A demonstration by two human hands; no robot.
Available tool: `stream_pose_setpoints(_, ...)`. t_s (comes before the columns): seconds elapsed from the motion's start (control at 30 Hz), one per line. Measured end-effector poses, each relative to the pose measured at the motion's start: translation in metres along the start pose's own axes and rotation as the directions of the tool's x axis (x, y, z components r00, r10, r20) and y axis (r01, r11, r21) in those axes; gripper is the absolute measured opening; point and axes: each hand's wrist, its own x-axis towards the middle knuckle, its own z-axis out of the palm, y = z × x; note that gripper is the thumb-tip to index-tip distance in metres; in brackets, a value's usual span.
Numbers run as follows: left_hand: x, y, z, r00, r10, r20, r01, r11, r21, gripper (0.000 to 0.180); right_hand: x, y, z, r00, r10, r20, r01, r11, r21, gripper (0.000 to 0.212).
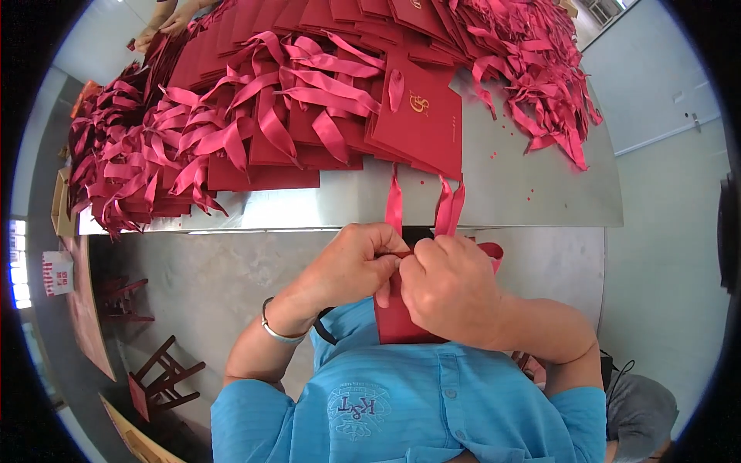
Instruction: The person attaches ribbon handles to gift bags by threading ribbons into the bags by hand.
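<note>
In front of my chest I hold a red paper bag point(401, 328) over the table's near edge. My left hand point(355, 262) is closed at the bag's top edge, with thumb and fingertips pinched together. Right beside it, my right hand point(451, 289) grips the same edge, its fingers curled and the two hands touching. Pink ribbon ends point(445, 208) rise beyond my hands and reach onto the table edge. Another ribbon loop point(492, 251) sticks out past my right hand. My fingers hide what exactly they pinch.
A metal table point(540, 185) carries stacked red bags point(421, 116) with pink ribbons, and a ribbon heap point(540, 77) lies at the right. Another person's hands point(177, 21) are at the far left. A wooden stool point(162, 378) stands on the floor at left. Someone's grey-clad leg point(641, 413) is at lower right.
</note>
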Motion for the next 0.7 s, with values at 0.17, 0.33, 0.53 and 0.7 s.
stream_pose_setpoints(0.17,0.001,-0.002,0.000,1.000,-0.005,-0.008,0.005,1.000,-0.022,0.008,0.001,0.005,0.001,0.999,0.046,0.001,-0.046,0.994,0.103,0.016)
stream_pose_setpoints(0.33,0.003,-0.007,-0.002,1.000,-0.017,-0.016,0.016,1.000,-0.026,0.008,0.000,0.008,0.007,0.999,0.026,-0.019,-0.024,0.994,0.102,0.017)
stream_pose_setpoints(0.53,0.003,-0.007,-0.003,1.000,-0.018,-0.003,0.018,0.999,-0.039,0.009,-0.001,0.005,0.005,1.000,-0.020,-0.006,0.021,0.998,0.060,0.018)
stream_pose_setpoints(0.7,0.005,-0.010,-0.002,1.000,-0.023,0.011,0.023,0.997,-0.068,0.008,-0.006,0.005,0.013,0.998,0.010,-0.064,-0.005,0.997,0.076,0.017)
